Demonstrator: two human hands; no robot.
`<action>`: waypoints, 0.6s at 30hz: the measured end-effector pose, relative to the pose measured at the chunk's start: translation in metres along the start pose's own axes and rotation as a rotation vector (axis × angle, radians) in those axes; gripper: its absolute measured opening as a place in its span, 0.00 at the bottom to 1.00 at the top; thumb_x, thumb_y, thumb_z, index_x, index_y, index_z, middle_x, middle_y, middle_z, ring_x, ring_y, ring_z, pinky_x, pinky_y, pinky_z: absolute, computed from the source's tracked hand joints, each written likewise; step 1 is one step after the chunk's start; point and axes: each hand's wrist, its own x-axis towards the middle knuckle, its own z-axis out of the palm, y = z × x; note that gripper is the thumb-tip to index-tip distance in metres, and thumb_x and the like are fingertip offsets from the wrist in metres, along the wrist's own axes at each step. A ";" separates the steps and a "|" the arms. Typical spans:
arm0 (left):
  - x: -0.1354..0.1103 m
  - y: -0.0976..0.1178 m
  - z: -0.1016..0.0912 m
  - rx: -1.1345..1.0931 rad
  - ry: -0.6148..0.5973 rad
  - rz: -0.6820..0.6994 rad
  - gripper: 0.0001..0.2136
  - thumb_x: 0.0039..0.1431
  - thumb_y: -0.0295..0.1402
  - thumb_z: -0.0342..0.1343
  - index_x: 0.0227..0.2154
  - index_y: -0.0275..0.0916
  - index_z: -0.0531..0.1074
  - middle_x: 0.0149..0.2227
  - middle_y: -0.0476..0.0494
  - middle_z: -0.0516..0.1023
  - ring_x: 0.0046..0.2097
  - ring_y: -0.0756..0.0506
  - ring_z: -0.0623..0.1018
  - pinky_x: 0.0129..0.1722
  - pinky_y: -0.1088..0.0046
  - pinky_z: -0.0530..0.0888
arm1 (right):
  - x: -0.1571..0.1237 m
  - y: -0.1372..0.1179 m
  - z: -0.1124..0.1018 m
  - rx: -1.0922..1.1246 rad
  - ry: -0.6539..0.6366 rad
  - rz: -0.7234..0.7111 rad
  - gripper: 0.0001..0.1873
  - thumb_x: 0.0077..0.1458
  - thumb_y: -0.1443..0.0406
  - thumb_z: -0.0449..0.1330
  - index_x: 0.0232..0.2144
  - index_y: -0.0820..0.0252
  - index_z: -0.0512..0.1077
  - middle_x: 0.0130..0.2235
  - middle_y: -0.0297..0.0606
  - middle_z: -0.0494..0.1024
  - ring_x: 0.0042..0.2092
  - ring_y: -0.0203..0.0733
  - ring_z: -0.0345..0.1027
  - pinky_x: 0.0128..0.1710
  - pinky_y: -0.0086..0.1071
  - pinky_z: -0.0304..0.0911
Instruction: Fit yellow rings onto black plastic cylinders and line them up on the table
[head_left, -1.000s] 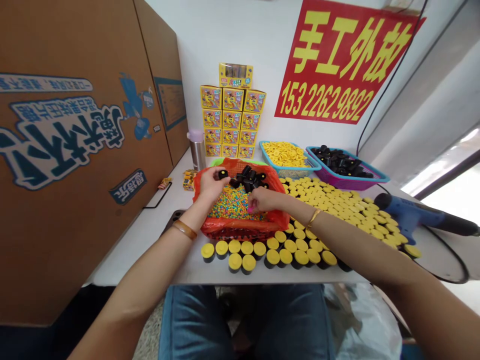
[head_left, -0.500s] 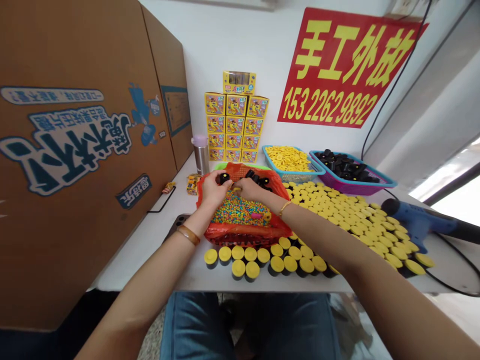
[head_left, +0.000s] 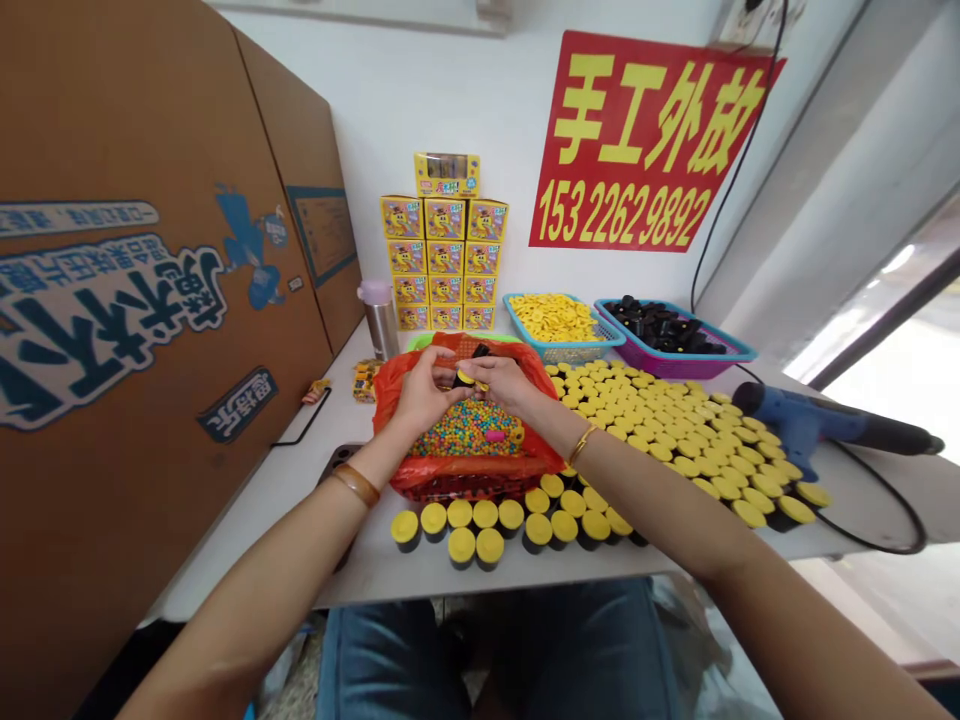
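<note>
Over a basket lined with a red plastic bag [head_left: 480, 468], my left hand [head_left: 421, 398] grips a small black cup [head_left: 460, 382] that shows yellow at its top. My right hand [head_left: 508, 384] is closed against the cup's right side, pinching a small yellow piece whose exact kind is partly hidden by the fingers. Below both hands, many tiny coloured candy balls [head_left: 457, 432] fill the bag. A pink-handled scoop [head_left: 496, 436] lies among them at the right. Another black cup [head_left: 481, 351] shows just behind my fingers.
Yellow-capped black cups [head_left: 660, 430] crowd the table's right side, with several at the front edge. Behind are a basket of yellow lids [head_left: 555, 318] and one of black cups [head_left: 664, 325]. A blue heat gun [head_left: 787, 415], steel flask [head_left: 381, 320], stacked yellow boxes [head_left: 445, 260] and large carton [head_left: 172, 250] stand around.
My hands have come together above the candy balls. My right hand has risen from the balls to the cup in my left hand. The camera view has shifted slightly.
</note>
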 end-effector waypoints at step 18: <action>-0.006 0.007 0.006 0.166 0.113 0.186 0.10 0.46 0.33 0.67 0.27 0.38 0.70 0.25 0.53 0.71 0.28 0.51 0.70 0.30 0.75 0.68 | -0.023 -0.005 0.007 0.006 -0.068 0.236 0.21 0.54 0.48 0.61 0.28 0.61 0.71 0.25 0.39 0.73 0.28 0.38 0.68 0.28 0.33 0.69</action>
